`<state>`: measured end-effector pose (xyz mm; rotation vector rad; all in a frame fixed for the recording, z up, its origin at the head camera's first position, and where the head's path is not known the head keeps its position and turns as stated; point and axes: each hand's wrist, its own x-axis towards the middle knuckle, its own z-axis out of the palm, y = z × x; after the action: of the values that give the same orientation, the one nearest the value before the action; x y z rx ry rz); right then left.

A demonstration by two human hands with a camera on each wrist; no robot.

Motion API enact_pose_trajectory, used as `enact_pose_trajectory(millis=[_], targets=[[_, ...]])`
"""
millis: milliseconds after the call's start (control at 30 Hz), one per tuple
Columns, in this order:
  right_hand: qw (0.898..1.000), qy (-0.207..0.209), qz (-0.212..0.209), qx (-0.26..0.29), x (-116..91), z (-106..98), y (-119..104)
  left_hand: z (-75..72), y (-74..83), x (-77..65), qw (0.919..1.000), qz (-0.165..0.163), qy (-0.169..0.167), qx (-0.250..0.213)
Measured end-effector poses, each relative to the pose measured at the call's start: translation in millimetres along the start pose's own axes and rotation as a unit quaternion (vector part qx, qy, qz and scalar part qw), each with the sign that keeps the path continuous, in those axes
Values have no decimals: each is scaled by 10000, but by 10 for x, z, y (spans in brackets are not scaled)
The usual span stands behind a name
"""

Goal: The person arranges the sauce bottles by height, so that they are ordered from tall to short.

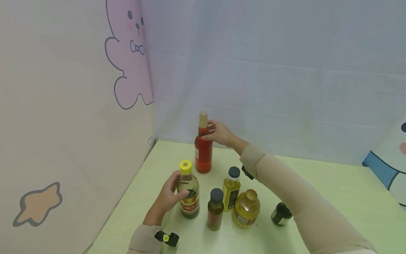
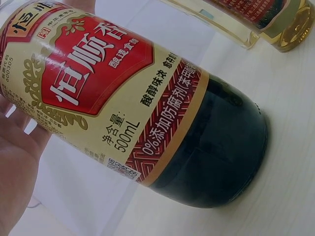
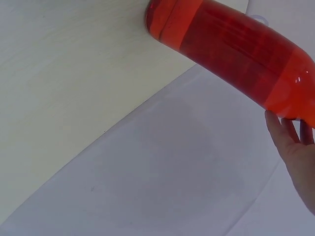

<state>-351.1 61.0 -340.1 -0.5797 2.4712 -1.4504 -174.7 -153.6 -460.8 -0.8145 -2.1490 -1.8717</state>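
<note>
In the head view, my left hand [image 1: 168,193] holds a glass vinegar bottle [image 1: 190,204] with a yellow cap, the thumb across its front and the fingers behind. Its red and cream label [image 2: 98,64] and dark liquid fill much of the left wrist view. Farther back, my right hand [image 1: 220,133] is at the neck of a tall bottle of red liquid [image 1: 203,155] with a gold-wrapped top. The thumb crosses the front of that bottle and the fingers reach behind. The right wrist view shows fingers [image 3: 281,135] against the red bottle's shoulder; part of the hand is outside the frame.
Right of the vinegar stand a small dark-capped bottle [image 1: 215,215], a yellow oil bottle [image 1: 231,192] and a round, gold-capped bottle [image 1: 246,210]. A short dark jar [image 1: 281,214] is near the right forearm. Cloth walls [image 1: 269,88] border the pale table [image 1: 333,187] at the back and left.
</note>
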Motion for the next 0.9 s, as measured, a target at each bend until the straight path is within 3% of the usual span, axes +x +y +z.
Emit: enact_pose_trajectory(millis=[200, 467, 900], targets=[[9998, -111, 112, -105, -49, -47, -29, -19, 10, -12, 9999, -101, 4, 76], [9991, -265, 237, -252, -186, -167, -44, -25, 14, -15, 9999, 4, -45, 90], [9991, -274, 173, -266, -411, -341, -98, -51, 46, -24, 9999, -7, -69, 118]])
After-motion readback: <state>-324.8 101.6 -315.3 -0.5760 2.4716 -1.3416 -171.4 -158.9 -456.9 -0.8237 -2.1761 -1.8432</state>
